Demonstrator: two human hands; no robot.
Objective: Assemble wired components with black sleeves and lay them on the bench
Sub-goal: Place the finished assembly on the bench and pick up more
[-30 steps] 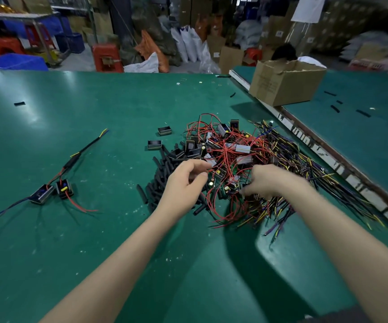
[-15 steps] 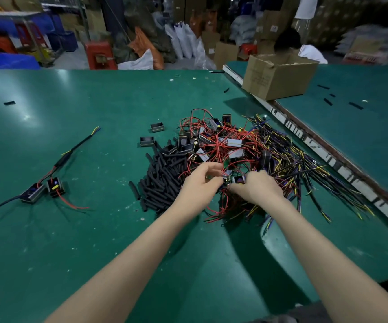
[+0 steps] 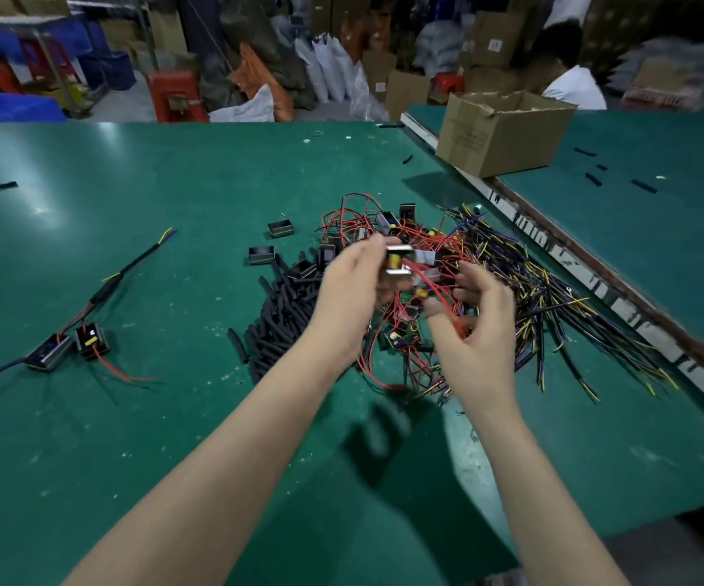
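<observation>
A single head-worn camera is looking forward and down across the green bench [image 3: 130, 416], sitting close over its near edge, with the far edge and clutter behind showing.

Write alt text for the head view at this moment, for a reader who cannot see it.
Above a green bench, the left hand holds a small wired component while the right hand pinches its red wire. Below lie tangled red-wired parts and black sleeves; two finished assemblies lie far left.
</observation>
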